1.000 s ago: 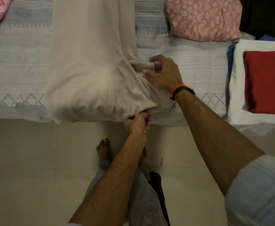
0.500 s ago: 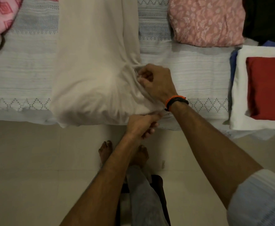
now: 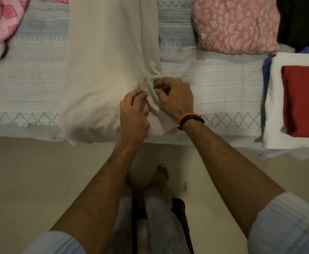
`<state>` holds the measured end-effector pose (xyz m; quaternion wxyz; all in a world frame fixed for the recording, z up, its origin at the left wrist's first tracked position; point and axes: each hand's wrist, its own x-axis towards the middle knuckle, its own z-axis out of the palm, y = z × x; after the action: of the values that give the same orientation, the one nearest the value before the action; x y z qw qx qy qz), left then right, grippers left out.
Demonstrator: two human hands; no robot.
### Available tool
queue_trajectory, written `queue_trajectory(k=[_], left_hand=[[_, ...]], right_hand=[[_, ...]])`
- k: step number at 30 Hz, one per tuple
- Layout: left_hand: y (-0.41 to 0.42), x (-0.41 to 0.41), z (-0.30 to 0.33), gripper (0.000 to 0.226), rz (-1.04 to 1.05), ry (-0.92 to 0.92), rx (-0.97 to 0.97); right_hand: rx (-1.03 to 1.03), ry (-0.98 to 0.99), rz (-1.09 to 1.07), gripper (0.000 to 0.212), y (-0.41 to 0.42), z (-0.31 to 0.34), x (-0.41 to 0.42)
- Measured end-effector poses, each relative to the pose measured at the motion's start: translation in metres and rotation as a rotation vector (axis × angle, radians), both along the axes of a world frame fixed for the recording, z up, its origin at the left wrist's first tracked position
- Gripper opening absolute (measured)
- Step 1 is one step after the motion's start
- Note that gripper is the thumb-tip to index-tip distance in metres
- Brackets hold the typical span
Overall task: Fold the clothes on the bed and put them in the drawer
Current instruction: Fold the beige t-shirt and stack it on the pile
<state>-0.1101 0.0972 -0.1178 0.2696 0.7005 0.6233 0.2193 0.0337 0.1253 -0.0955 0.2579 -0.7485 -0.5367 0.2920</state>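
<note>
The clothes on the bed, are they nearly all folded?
Partly. A red cloth on a white one and a pink patterned one look folded. Both hands, left and right, grip the cream garment, still spread out. No drawer is visible, so putting away remains.

Garment [image 3: 104, 70]: on the bed [image 3: 214, 85], centre, its near end at the bed's front edge.
Hands: left hand [image 3: 133, 114] and right hand [image 3: 175, 98] side by side on the garment's right near corner.
Right of garment: folded piece [image 3: 236, 24], further back.
Far right: stack [image 3: 300, 99], apparently three folded layers.
Far left: bundle [image 3: 1, 15] at the back.
</note>
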Motion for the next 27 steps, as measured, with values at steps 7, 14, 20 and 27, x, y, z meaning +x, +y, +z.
queue_trajectory(k=[7, 14, 20, 27], left_hand=[[0.000, 0.000, 0.000, 0.043, 0.016, -0.044, 0.013], [-0.007, -0.003, -0.004, 0.051, -0.071, -0.035, 0.087], [-0.006, -0.004, -0.003, 0.056, -0.068, -0.056, 0.071], [-0.008, -0.007, -0.003, 0.047, -0.014, -0.070, 0.080]], right_hand=[[-0.081, 0.103, -0.141, 0.015, 0.006, 0.005, -0.003], [-0.041, 0.244, -0.212, 0.024, 0.017, 0.006, 0.008], [-0.091, 0.484, -0.068, 0.046, 0.022, 0.007, 0.024], [-0.133, 0.424, -0.272, 0.066, 0.009, 0.016, 0.017]])
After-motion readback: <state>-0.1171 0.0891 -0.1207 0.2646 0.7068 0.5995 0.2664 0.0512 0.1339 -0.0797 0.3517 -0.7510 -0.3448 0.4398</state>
